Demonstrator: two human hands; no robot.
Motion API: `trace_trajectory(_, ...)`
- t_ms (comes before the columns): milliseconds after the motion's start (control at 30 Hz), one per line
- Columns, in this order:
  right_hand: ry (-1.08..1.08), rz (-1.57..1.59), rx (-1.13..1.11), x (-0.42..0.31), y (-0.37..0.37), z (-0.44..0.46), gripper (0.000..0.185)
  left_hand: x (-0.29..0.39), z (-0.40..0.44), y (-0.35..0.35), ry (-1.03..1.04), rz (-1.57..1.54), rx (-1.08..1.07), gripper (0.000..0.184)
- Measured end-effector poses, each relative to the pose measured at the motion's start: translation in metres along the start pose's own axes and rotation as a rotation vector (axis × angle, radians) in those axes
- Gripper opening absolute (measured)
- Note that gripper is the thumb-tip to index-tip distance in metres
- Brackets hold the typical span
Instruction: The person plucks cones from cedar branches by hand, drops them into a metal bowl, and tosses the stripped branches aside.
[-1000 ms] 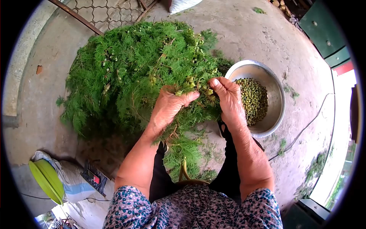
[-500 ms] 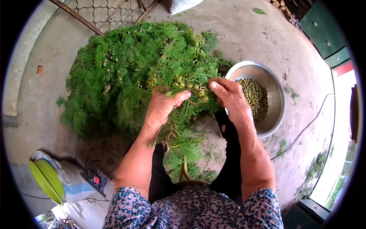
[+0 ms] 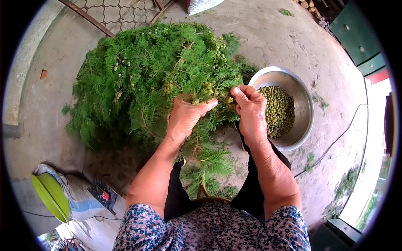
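Note:
A big heap of green conifer branches (image 3: 155,67) with small pale green cones lies on the floor in front of me. My left hand (image 3: 188,115) is closed around a branch at the heap's near right side, its thumb pointing right beside a cluster of cones (image 3: 207,89). Just right of it, my right hand (image 3: 251,106) has its thumb and fingers pinched at the branch's edge, by a cone; what lies between the fingertips is too small to make out. A metal bowl (image 3: 307,119) partly filled with small greenish cones (image 3: 278,111) stands behind and right of my right hand.
Green drawers (image 3: 356,37) stand at the upper right. A dark cable (image 3: 335,140) runs over the floor on the right. At the lower left are a lime-green basin (image 3: 50,198) and a grey sack (image 3: 81,196). A white sack (image 3: 203,6) lies at the top.
Since half a second ago my left hand has moved right, nearer my right hand. The right hand's fingers have drawn closer together, and the branch has shifted slightly.

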State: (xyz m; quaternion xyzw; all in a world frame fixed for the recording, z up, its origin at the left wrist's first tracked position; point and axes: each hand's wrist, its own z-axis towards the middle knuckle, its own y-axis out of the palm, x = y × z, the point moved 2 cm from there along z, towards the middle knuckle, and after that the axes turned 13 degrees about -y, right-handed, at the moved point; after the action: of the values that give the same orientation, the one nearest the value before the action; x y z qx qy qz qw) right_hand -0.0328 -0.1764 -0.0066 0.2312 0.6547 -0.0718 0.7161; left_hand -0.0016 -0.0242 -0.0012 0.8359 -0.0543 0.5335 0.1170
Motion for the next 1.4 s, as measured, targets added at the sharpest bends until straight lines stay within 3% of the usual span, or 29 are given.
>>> trace_trajectory(100,-0.059,-0.023,0.126,-0.003,-0.005,0.006,0.011,0.006,-0.008,0.001,0.003,-0.029,0.003,0.010)
trace_trajectory(133,-0.026,0.133,0.218,-0.001,-0.019,0.020,0.011,0.006,-0.011,-0.004,-0.008,-0.021,0.037,0.009)
trace_trajectory(200,-0.060,0.331,0.133,-0.010,-0.026,0.028,0.007,0.006,-0.011,-0.013,0.024,-0.003,0.078,0.007)
trace_trajectory(300,0.052,0.510,0.047,-0.016,-0.018,0.022,0.005,0.000,-0.001,-0.018,0.026,-0.051,0.032,0.007)
trace_trajectory(400,0.141,0.418,-0.125,-0.009,-0.008,0.012,0.006,0.004,-0.003,-0.013,0.029,-0.057,0.075,0.010)
trace_trajectory(433,0.114,0.401,-0.215,-0.005,-0.005,0.010,0.014,0.006,-0.004,-0.013,0.030,-0.056,0.098,0.010)
trace_trajectory(533,-0.236,-0.130,-0.378,-0.001,0.005,0.005,0.041,0.007,-0.004,-0.012,0.030,-0.077,0.092,0.011)
trace_trajectory(667,-0.359,-0.282,-0.342,-0.002,0.014,0.001,0.040,0.005,-0.006,-0.010,0.038,-0.080,0.097,0.009)
trace_trajectory(733,-0.606,-0.463,-0.380,-0.003,0.015,0.002,0.035,0.002,-0.005,-0.009,0.032,-0.099,0.075,0.009)
trace_trajectory(767,-0.606,-0.463,-0.379,-0.004,0.017,0.001,0.035,0.002,-0.005,-0.008,0.033,-0.099,0.075,0.009)
trace_trajectory(833,-0.290,-0.330,-0.274,-0.003,0.020,-0.002,0.017,0.002,-0.006,-0.008,0.030,-0.093,0.115,0.008)
trace_trajectory(867,-0.290,-0.331,-0.271,-0.006,0.018,-0.001,0.017,0.002,-0.007,-0.007,0.029,-0.092,0.112,0.008)
trace_trajectory(933,-0.005,-0.035,-0.097,-0.007,0.011,0.003,0.004,0.004,-0.010,-0.007,-0.028,-0.064,0.116,0.008)
trace_trajectory(967,-0.072,-0.165,0.042,-0.013,0.000,0.014,0.010,0.004,-0.011,-0.010,-0.028,-0.066,0.116,0.008)
trace_trajectory(1067,-0.219,-0.098,0.225,-0.014,-0.053,0.049,0.010,0.007,-0.011,-0.025,0.059,-0.149,0.119,0.013)
trace_trajectory(1167,-0.155,-0.352,0.297,-0.020,-0.092,0.052,0.020,0.008,-0.011,-0.029,0.011,-0.197,0.099,0.015)
trace_trajectory(1267,-0.497,-1.096,0.264,-0.012,-0.133,0.065,0.033,0.012,-0.012,-0.029,-0.001,-0.203,0.088,0.012)
trace_trajectory(1367,-0.604,-1.185,0.267,-0.025,-0.117,0.059,0.027,0.012,-0.011,-0.027,0.025,-0.198,0.056,0.011)
trace_trajectory(1400,-0.583,-1.036,0.268,-0.028,-0.104,0.057,0.021,0.011,-0.011,-0.024,0.029,-0.193,0.050,0.010)
